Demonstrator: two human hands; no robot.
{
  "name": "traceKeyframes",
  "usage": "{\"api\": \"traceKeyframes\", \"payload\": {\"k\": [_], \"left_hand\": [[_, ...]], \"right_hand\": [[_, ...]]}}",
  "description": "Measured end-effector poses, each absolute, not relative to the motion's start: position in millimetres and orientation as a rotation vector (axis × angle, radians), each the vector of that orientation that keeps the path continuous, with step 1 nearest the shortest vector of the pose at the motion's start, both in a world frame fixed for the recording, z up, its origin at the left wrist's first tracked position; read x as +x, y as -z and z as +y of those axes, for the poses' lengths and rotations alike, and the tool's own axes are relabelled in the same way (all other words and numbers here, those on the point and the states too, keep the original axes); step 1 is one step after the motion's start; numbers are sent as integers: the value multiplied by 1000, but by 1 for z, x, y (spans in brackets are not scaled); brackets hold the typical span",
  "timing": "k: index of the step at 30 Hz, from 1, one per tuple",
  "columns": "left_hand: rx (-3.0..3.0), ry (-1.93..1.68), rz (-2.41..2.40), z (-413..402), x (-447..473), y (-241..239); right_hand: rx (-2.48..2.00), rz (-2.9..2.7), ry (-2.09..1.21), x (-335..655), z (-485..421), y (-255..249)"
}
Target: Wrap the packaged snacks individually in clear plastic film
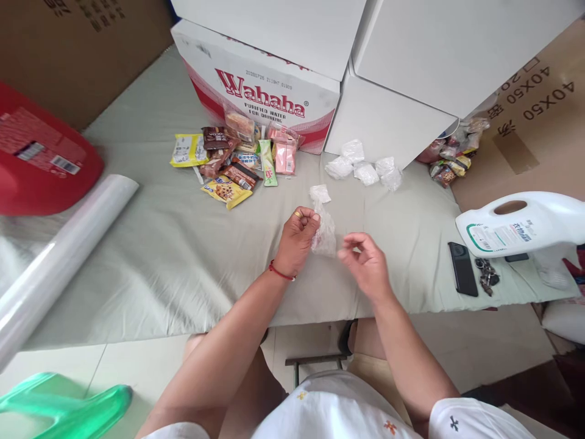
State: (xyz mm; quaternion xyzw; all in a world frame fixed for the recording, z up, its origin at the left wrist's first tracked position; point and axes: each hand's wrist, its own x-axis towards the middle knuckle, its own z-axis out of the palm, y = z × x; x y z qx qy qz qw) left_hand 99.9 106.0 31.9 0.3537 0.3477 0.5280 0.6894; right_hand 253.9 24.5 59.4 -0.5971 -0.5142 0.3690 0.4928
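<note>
A crinkled clear plastic bag [325, 235] hangs from the pinched thumb and fingers of my left hand [296, 236], which wears a ring and a red bracelet. To the right of the bag, my right hand [365, 265] is raised over the cloth with its fingers loosely curled and slightly apart, and nothing shows in it. Just beyond the held bag lies a small folded clear bag [320, 194]. Several more folded clear bags [365, 173] are gathered farther back, against the white boxes.
Wrapped snacks [227, 191] are heaped before the Wahaha carton [260, 91]. On the left are a red container [41, 152] and a plastic film roll [68, 262]. A white detergent bottle [521, 225], phone [462, 269] and keys [487, 275] lie right. More snacks [457, 152] sit behind.
</note>
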Motion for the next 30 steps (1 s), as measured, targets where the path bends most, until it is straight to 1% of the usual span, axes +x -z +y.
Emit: {"api": "traceKeyframes", "payload": {"k": [2, 5, 11, 17, 24, 27, 30], "left_hand": [[770, -1145, 724, 104, 101, -33], [775, -1132, 715, 103, 102, -33], [746, -1207, 819, 107, 103, -29], [708, -1231, 856, 113, 95, -32], [669, -1335, 902, 121, 86, -33], [639, -1344, 921, 123, 86, -33], [647, -1341, 933, 124, 85, -34]], "right_hand": [[-1461, -1484, -803, 241, 27, -58], [-1470, -1527, -725, 231, 33, -53], [-1374, -1117, -1021, 236, 38, -46], [-1236, -668, -1160, 258, 37, -55], [-1191, -320, -1150, 313, 23, -52], [-1291, -264, -1136, 330, 13, -45], [-1451, -344, -1115, 339, 6, -39]]}}
